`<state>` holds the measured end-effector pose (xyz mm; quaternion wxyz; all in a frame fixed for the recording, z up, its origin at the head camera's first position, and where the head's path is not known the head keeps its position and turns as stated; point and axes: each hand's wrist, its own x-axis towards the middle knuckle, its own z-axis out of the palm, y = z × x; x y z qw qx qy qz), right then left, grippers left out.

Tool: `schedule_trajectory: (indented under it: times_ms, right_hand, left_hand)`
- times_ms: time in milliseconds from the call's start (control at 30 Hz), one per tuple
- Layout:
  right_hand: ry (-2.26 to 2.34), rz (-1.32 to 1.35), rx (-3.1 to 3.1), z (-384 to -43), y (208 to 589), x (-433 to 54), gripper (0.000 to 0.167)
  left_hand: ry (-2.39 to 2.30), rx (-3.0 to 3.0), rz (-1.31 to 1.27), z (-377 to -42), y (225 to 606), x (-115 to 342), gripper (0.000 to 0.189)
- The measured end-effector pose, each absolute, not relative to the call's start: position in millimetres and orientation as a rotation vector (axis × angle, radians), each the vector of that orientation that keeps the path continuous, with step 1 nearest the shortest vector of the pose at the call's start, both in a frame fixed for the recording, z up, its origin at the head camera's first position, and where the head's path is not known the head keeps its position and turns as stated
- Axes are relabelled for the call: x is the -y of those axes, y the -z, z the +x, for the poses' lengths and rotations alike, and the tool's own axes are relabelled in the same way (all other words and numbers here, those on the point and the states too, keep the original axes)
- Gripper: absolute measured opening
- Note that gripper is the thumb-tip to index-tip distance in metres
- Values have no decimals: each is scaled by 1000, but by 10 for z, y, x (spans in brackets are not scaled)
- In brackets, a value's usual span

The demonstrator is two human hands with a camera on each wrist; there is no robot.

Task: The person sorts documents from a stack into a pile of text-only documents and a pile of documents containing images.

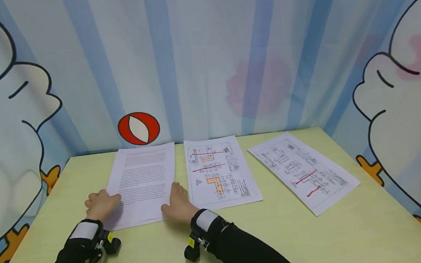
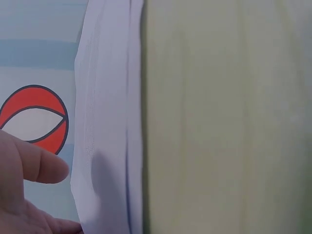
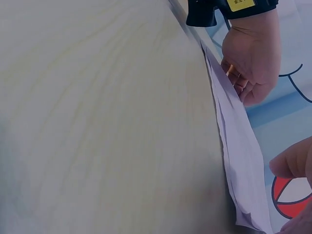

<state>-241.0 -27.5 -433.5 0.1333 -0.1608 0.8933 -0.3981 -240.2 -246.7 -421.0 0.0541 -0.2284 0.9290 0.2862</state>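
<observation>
A stack of printed paper sheets [image 1: 142, 180] lies at the left of the table, lines of text on its top sheet. My left hand [image 1: 102, 204] rests at the stack's left edge. At the right edge is my right hand [image 1: 180, 204], its fingers pointing toward the back. In the left wrist view, the left thumb [image 2: 46, 165] stands apart from the paper, and the stack's near edge [image 2: 134, 117] shows more than one layer. The right wrist view shows the left hand's bent fingers beside the paper edge, and the right thumb [image 3: 292, 161] stretched out.
Right of the stack lies a drawing sheet [image 1: 222, 173] with orange shapes and red lines. Farther right, another drawing sheet [image 1: 303, 172] lies at an angle. A striped cartoon curtain [image 1: 206, 67] hangs behind the pale yellow table [image 1: 281, 231].
</observation>
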Motion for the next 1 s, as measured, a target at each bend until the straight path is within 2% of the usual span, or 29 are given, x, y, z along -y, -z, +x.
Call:
schedule_trajectory:
  times_ms: [233, 467, 667, 800, 1000]
  right_hand:
    - [1359, -484, -2523, -2555, 4156, 2, 70]
    - [1387, -491, -2649, -2872, 3844, -636, 70]
    - [1261, -419, -2886, -3178, 3611, -1523, 76]
    - [1113, -305, -2988, -3311, 3571, -2270, 78]
    - [980, -42, -3050, -3249, 3685, -3316, 81]
  left_hand:
    - [-904, -2959, -646, -2436, 4187, 2280, 60]
    - [-1056, -3052, -306, -2598, 4021, 1756, 70]
    - [-1328, -3056, 91, -2721, 3900, 1001, 69]
    - [-1444, -2910, 281, -2686, 3836, 358, 70]
    - [-1516, -2620, 507, -2482, 3869, -571, 71]
